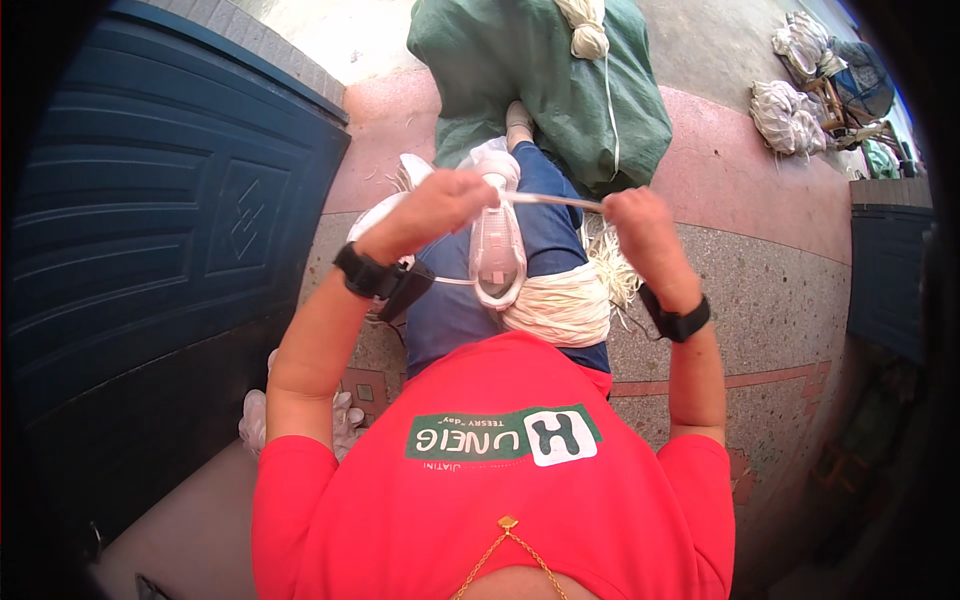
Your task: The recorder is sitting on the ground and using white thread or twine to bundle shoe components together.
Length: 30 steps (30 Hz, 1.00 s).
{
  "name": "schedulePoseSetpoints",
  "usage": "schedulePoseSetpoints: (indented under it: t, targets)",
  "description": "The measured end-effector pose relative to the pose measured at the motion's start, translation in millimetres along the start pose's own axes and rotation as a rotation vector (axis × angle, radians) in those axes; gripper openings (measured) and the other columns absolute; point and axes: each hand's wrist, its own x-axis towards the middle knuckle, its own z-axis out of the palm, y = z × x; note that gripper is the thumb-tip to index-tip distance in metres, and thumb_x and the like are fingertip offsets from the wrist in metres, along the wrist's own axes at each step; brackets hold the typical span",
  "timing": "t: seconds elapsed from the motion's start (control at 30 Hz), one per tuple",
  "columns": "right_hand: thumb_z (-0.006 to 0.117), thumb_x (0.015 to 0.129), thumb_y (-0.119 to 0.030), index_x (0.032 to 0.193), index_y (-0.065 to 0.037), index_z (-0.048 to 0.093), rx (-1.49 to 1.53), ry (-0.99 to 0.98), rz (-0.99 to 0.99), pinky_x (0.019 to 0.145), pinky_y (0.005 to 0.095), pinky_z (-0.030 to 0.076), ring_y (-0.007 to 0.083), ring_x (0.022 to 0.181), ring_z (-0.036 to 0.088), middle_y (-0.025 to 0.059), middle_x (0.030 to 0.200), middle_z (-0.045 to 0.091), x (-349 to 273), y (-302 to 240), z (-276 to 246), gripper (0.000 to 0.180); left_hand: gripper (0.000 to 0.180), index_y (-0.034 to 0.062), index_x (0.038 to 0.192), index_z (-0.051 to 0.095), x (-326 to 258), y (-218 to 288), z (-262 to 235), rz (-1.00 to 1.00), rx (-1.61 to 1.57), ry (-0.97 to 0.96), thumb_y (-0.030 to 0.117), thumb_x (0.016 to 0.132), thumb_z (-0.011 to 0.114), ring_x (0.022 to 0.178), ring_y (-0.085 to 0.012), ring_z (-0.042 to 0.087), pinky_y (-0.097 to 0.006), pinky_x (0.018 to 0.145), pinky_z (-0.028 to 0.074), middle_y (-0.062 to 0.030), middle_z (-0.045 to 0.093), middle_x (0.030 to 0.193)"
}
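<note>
A pale white-and-pink shoe [497, 245] rests lengthwise between my thighs, its opening toward me. My left hand [440, 208] is closed over the far left side of the shoe, pinching a white shoelace [552, 199]. To the right, my right hand [645, 232] is closed on the same lace, which runs nearly straight between the two fists. The fingertips are slightly blurred. On my right thigh lies a thick bundle of cream laces [562, 305], with loose ends hanging beside it.
A large green sack [540, 75] stands ahead, with a cream lace hank [589, 35] on top. Dark blue panelled doors [170, 200] are at the left. White bundles [790, 115] lie at the far right. Pale plastic-like material [345, 420] sits by my left elbow.
</note>
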Motion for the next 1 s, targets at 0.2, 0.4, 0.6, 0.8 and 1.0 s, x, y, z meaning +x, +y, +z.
schedulePoseSetpoints:
  t: [0.2,0.4,0.6,0.8,1.0]
  targets:
    - [0.052,0.102,-0.015,0.126,0.005,0.058,1.097,-0.102,0.189,0.092,0.0341,0.049,0.0254,0.106,0.065,0.0163,0.113,0.069,32,-78,77,0.031,0.026,0.0022,0.088,0.069,18,-32,28,-0.146,0.056,-0.108,0.025,0.098,0.060,0.057,-0.0055,0.051,-0.022,0.053,0.041,0.0026,0.056,0.066]
    - [0.055,0.098,-0.024,0.103,0.005,0.067,0.895,-0.129,0.306,0.077,0.0418,0.052,0.0380,0.087,0.069,0.0241,0.089,0.070,48,-72,103,0.032,0.027,-0.0016,0.095,0.070,36,-69,3,-0.009,0.064,0.168,0.024,0.096,0.064,0.067,-0.0146,0.062,-0.028,0.063,0.051,-0.0044,0.067,0.074]
    - [0.053,0.096,-0.024,0.102,0.003,0.069,0.743,-0.089,0.478,0.081,0.0474,0.052,0.0439,0.092,0.067,0.0277,0.092,0.069,29,-41,143,0.032,0.023,-0.0021,0.099,0.071,55,-125,21,0.208,0.621,0.445,0.017,0.087,0.068,0.086,-0.0380,0.068,-0.044,0.077,0.054,-0.0218,0.070,0.091]
    - [0.048,0.098,-0.027,0.103,-0.002,0.071,0.638,-0.111,0.512,0.084,0.0500,0.051,0.0440,0.095,0.065,0.0268,0.097,0.069,36,-43,150,0.034,0.025,0.0000,0.096,0.070,72,-140,38,0.181,0.694,0.484,0.017,0.079,0.076,0.084,-0.0380,0.068,-0.045,0.075,0.053,-0.0211,0.069,0.086]
    - [0.060,0.091,-0.023,0.103,-0.006,0.075,0.624,-0.029,0.469,0.084,0.0469,0.052,0.0395,0.095,0.067,0.0215,0.099,0.070,30,-39,166,0.026,0.026,0.0002,0.094,0.069,76,-142,41,0.151,0.679,0.484,0.019,0.078,0.078,0.081,-0.0359,0.069,-0.043,0.072,0.054,-0.0182,0.070,0.085]
